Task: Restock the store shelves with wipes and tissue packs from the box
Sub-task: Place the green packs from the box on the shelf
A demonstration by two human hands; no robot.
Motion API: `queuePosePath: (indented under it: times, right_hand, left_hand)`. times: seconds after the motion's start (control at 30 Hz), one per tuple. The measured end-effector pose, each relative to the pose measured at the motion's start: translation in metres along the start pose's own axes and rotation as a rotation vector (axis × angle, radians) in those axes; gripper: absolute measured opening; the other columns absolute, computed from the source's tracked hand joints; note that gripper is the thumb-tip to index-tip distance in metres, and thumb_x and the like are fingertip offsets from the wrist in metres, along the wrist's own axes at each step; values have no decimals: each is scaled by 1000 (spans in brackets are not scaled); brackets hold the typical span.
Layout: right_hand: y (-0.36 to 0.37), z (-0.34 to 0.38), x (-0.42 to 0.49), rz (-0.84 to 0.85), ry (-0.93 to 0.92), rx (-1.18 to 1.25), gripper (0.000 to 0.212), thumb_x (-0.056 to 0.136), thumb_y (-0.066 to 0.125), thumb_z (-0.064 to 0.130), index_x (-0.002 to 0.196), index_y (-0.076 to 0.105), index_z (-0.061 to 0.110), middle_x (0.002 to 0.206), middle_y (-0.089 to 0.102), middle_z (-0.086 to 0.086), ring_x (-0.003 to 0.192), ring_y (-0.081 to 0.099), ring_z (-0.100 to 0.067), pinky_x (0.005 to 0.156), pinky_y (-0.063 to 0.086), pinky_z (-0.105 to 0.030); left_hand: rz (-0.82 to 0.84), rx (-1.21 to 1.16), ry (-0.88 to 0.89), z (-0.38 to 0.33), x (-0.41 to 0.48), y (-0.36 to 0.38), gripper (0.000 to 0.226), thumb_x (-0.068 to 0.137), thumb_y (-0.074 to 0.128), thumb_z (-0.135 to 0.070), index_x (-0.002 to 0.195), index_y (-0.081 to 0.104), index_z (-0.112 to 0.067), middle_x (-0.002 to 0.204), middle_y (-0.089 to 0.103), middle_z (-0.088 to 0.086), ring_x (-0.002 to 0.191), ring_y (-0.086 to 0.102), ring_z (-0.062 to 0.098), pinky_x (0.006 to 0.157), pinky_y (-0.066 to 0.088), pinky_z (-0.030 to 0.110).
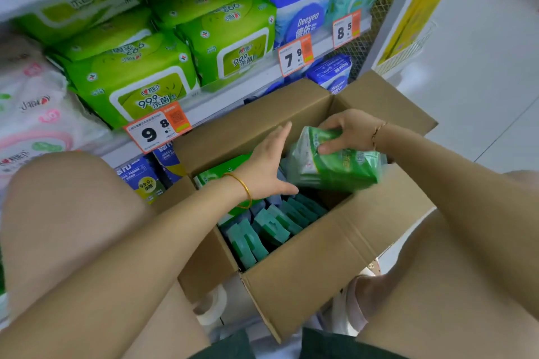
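— What was nearest, at the bottom of the frame?

— One roll of tape [213, 309] on the floor, just beside the near wall of the one cardboard box [306, 280], which stood open in the lower middle.

— And inside it?

— There were dark green packs [274, 227], standing on edge in rows and touching each other. I could see about eight. More were hidden, so I cannot give the true number.

— The hands?

— Two. The right hand [347, 134] gripped one bright green pack [338, 169] from above, fingers curled over its top edge, above the far right part of the box. The pack was blurred and may have been a bundle. The left hand [271, 166] was open, fingers straight, holding nothing, just beside the pack's left end. Whether it touched, I cannot tell.

— How did the pack lie?

— Its long axis ran from the middle toward the right of the frame. The shelf [233, 87] lay beyond the box, toward the upper left, so I judge the left hand was nearer to it.

— What stood there?

— I saw light green wipes [137, 81], two at the front and more behind, and three small price tags [157, 128] on the edge.
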State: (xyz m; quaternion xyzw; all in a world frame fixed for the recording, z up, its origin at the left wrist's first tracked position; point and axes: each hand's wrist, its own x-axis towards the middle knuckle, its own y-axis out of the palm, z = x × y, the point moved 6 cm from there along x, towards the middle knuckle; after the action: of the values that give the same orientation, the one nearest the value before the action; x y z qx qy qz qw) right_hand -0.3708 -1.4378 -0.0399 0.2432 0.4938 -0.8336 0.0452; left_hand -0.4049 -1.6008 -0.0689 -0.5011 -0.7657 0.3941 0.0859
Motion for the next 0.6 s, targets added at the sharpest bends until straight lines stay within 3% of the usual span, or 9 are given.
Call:
queuePosePath:
  times: [0.1, 0.17, 0.2, 0.23, 0.3, 0.4, 0.47, 0.53, 0.6]
  right_hand:
    - [-36, 23, -19, -22, -81, 74, 38, 78, 70, 37, 107, 68, 12, 76, 68, -6, 60, 57, -15, 42, 41, -9]
    - [-61, 47, -31, -29, -138, 90, 27, 79, 69, 36, 93, 69, 12, 52, 60, 8, 46, 50, -2, 41, 40, -8]
    - [-72, 57, -33, -37, -183, 90, 38, 78, 68, 41, 92, 68, 6, 53, 62, 3, 49, 49, -2, 49, 45, -13]
    - [-83, 70, -37, -58, -219, 77, 50, 75, 66, 46, 96, 67, 1, 67, 67, -11, 58, 52, -7, 60, 48, -23]
    - [-102, 94, -42, -93, -267, 7, 52, 78, 63, 47, 102, 66, 1, 84, 65, -22, 69, 52, -15, 66, 43, -22]
    - [-139, 124, -50, -259, -305, -49, 44, 88, 54, 46, 106, 68, 9, 90, 68, -9, 73, 56, -13, 56, 40, -6]
    - [-166, 123, -59, -491, -302, 195, 43, 94, 48, 40, 107, 66, 3, 101, 69, -13, 79, 58, -12, 56, 40, -5]
    - [-175, 100, -68, -719, -263, 591, 36, 97, 46, 31, 108, 62, 0, 96, 66, -14, 71, 60, -10, 53, 42, -9]
    - [-151, 73, -67, -749, -140, 909, 35, 98, 43, 31, 111, 56, 1, 96, 61, -17, 62, 59, -12, 50, 44, -20]
  left_hand:
    - [-84, 34, 139, -25, 5, -24, 132, 62, 85, -34, 147, -17, -27, 159, -10, -3, 147, 0, 12, 119, 11, 29]
    - [-183, 28, 251, -46, 5, -45, 133, 57, 85, -44, 148, -11, -28, 159, -2, -5, 146, 5, 8, 120, 14, 28]
    - [-230, -19, 291, -55, 1, -55, 129, 56, 84, -45, 148, -4, -29, 158, 5, -7, 144, 11, 2, 119, 19, 26]
    - [-269, -108, 307, -61, -4, -65, 121, 58, 85, -40, 147, 4, -27, 155, 14, -8, 139, 18, -7, 116, 23, 17]
    - [-355, -281, 315, -68, -18, -85, 101, 63, 85, -20, 142, 22, -22, 142, 27, -15, 123, 26, -24, 100, 24, -4]
    - [-563, -467, 220, -68, -43, -120, 89, 65, 83, -8, 137, 33, -17, 131, 33, -14, 120, 34, -7, 89, 28, -8]
    - [-699, -594, 132, -65, -65, -142, 84, 64, 83, -7, 134, 38, -19, 127, 37, -9, 118, 36, 2, 87, 35, -1]
    - [-810, -775, 59, -59, -88, -161, 86, 55, 88, -12, 128, 42, -23, 128, 44, -3, 117, 46, 12, 98, 43, 21]
    - [-897, -974, 47, -54, -110, -180, 96, 38, 89, -17, 123, 45, -20, 128, 55, 10, 111, 58, 25, 96, 50, 44]
